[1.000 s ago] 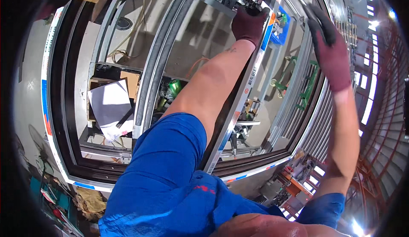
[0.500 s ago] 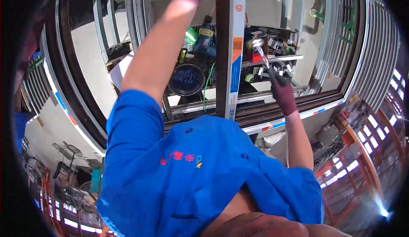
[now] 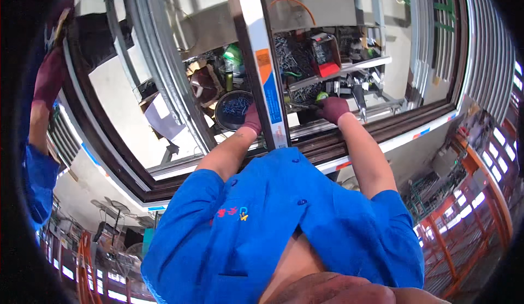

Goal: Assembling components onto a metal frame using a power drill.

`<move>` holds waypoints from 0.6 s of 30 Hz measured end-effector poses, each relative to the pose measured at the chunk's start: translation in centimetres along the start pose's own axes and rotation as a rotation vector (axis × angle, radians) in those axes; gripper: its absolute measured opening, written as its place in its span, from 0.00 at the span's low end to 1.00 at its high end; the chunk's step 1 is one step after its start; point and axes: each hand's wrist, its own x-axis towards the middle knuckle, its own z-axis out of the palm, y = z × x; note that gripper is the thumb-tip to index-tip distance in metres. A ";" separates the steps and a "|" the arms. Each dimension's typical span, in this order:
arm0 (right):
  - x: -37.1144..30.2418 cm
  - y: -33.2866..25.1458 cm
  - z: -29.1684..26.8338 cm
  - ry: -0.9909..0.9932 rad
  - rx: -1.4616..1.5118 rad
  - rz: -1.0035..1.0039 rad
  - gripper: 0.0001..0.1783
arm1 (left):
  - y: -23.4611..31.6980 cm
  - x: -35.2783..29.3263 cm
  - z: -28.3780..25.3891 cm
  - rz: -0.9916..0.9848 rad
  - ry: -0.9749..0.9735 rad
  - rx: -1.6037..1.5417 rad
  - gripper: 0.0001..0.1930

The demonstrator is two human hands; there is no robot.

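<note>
My left hand (image 3: pixel 252 119), in a maroon glove, is at the right rim of a round dark pan (image 3: pixel 219 119) of screws. Its fingers are hidden by the pan's edge and the film-covered bar (image 3: pixel 267 80). On the other side of that bar, my right hand (image 3: pixel 334 110), gloved alike, is low over the cluttered shelf. Its fingers look curled, and a thin silvery piece juts out on their left; what they hold I cannot make out. A green-and-white roll (image 3: pixel 322 95) is just above the right glove. Beside it stands a dark tool with a silvery tip (image 3: pixel 359 97).
A large dark window frame (image 3: pixel 322 150) surrounds both arms. Within it lie a red open box (image 3: pixel 329 69) of small parts, loose screws (image 3: pixel 289 58) and an orange hose (image 3: pixel 297 3). At far left, another person's gloved hand (image 3: pixel 50 77) holds a wooden-handled thing.
My left hand has come down from the far top to the pan. My right hand has drawn back toward the left, no longer reaching out with the long silvery-headed tool. The view has shifted.
</note>
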 end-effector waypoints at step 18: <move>19.9 -12.2 -3.3 0.092 0.459 -0.465 0.29 | 17.4 3.9 -3.7 -0.226 0.105 -0.127 0.36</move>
